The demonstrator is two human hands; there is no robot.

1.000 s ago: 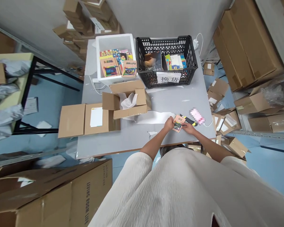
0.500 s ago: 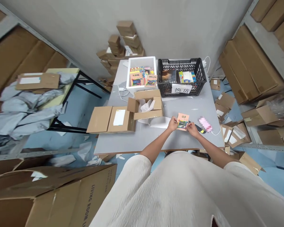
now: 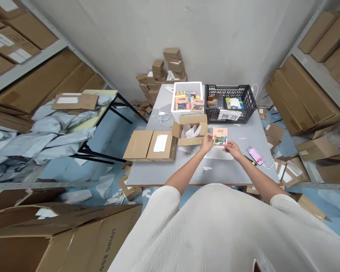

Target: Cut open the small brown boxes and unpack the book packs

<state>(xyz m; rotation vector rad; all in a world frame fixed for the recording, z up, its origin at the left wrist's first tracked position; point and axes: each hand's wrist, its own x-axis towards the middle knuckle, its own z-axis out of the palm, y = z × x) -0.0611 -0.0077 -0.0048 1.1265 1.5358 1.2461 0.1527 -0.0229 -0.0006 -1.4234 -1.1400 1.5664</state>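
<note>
A small pink booklet (image 3: 220, 132) with a dark, colourful picture on its front is held up over the table by both hands. My left hand (image 3: 207, 143) pinches its left edge, while the fingers of my right hand (image 3: 232, 149) grip its lower right corner. Just left of my left hand stands an open cardboard box (image 3: 191, 141) with white wrapping paper (image 3: 192, 131) inside. Beneath the hands lies a white sheet (image 3: 222, 154) on the grey table (image 3: 198, 175). Behind the box, a white bin (image 3: 179, 112) contains similar pink booklets and other colourful items.
A black plastic crate (image 3: 245, 118) with a paper label stands at the back right. Two brown cartons (image 3: 138, 145) sit at the table's left. A pink blurred object (image 3: 255, 155) with a cable lies on the right. Shelves of cartons (image 3: 303, 94) flank both sides.
The view has shifted, so the table sits further right and lower. Both hands have raised the pink booklet away from me, closer to the open box. They keep their hold on it.
</note>
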